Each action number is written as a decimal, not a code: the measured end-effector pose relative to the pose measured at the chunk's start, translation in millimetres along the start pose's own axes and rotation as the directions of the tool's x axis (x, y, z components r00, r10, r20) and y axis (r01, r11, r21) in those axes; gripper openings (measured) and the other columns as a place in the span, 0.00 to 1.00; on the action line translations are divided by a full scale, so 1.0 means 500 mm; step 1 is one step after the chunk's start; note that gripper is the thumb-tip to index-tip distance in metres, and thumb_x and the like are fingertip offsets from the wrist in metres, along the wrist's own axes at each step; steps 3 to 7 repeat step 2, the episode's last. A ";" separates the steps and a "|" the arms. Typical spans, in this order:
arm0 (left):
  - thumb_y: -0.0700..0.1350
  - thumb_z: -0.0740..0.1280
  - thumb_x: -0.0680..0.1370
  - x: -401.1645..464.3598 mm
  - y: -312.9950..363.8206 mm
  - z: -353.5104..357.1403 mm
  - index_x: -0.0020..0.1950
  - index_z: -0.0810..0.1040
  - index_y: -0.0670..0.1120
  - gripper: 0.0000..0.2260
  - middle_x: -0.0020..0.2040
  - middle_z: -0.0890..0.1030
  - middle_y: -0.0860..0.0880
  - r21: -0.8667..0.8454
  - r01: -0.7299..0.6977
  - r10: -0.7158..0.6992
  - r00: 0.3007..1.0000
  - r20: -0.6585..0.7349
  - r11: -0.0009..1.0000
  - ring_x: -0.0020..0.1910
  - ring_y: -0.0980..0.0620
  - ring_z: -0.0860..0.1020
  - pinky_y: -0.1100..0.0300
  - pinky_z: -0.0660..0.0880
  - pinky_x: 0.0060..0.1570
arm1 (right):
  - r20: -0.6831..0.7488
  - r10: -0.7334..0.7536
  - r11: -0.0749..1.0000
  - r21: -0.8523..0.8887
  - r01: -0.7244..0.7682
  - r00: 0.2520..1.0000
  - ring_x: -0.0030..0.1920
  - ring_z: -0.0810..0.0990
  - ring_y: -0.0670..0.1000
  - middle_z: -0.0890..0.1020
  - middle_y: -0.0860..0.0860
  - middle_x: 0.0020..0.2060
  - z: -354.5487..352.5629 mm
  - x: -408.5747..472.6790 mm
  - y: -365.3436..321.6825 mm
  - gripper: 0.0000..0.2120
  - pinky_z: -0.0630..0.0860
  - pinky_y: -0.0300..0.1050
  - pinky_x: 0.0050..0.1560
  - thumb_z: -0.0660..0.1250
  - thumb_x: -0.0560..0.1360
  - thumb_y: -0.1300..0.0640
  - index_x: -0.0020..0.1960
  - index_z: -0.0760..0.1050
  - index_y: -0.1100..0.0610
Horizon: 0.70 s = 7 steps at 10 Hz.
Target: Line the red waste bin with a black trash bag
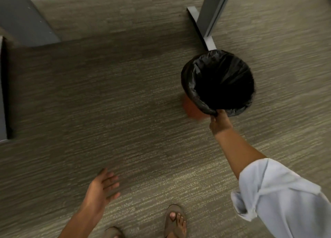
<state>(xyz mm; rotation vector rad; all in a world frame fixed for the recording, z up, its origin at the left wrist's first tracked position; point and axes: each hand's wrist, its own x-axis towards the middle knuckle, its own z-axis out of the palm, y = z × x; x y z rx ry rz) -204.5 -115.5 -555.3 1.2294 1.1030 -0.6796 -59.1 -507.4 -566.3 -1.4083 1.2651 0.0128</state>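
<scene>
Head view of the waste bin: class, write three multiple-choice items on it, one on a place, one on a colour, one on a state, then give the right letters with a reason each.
1. Where does the red waste bin stand?
A. On a desk
B. On the carpet by a grey desk leg
C. On a chair

2. What colour is the trash bag in it?
A. White
B. Blue
C. Black

3. What is the right hand doing?
A. Gripping the bag-covered rim
B. Hanging free
C. Holding a broom

Answers: 1 B, carpet lies all around the bin and the leg's foot is just behind it. 2 C, the glossy liner folded over the rim is black. 3 A, its fingers close on the near rim, while the left hand is open and empty.
</scene>
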 end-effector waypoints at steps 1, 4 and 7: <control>0.55 0.56 0.82 0.005 -0.003 -0.025 0.59 0.76 0.44 0.18 0.59 0.79 0.42 -0.015 -0.009 0.009 1.000 0.001 1.000 0.56 0.42 0.77 0.44 0.74 0.47 | 0.099 0.067 0.988 0.134 -0.080 0.993 0.58 0.75 0.58 0.82 0.47 0.58 0.021 -0.002 0.017 0.18 0.56 0.32 0.67 0.57 0.81 0.59 0.70 0.67 0.59; 0.55 0.56 0.82 -0.001 -0.011 -0.037 0.61 0.75 0.43 0.18 0.58 0.80 0.43 -0.010 -0.015 0.015 1.000 0.002 1.000 0.56 0.41 0.78 0.45 0.74 0.45 | 0.288 0.312 0.557 0.716 -0.420 0.905 0.66 0.76 0.49 0.82 0.47 0.59 0.033 0.000 0.014 0.21 0.64 0.41 0.71 0.57 0.83 0.50 0.71 0.68 0.60; 0.55 0.56 0.82 -0.001 -0.011 -0.037 0.61 0.75 0.43 0.18 0.58 0.80 0.43 -0.010 -0.015 0.015 1.000 0.002 1.000 0.56 0.41 0.78 0.45 0.74 0.45 | 0.288 0.312 0.557 0.716 -0.420 0.905 0.66 0.76 0.49 0.82 0.47 0.59 0.033 0.000 0.014 0.21 0.64 0.41 0.71 0.57 0.83 0.50 0.71 0.68 0.60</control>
